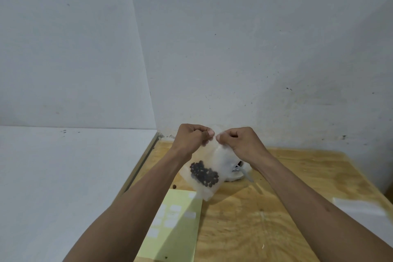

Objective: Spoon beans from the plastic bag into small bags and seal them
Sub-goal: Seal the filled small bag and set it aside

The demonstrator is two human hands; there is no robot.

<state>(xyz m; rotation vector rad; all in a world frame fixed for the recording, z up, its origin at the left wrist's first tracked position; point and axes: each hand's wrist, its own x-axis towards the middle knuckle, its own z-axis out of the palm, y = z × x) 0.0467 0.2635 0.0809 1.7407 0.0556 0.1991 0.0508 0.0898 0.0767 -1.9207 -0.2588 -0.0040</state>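
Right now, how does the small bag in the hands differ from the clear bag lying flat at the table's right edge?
The small bag is held up above the table, pinched at its top by the left hand and right hand; the flat bag lies untouched on the table. The small bag holds dark beans; the flat bag looks empty. Both are translucent plastic.
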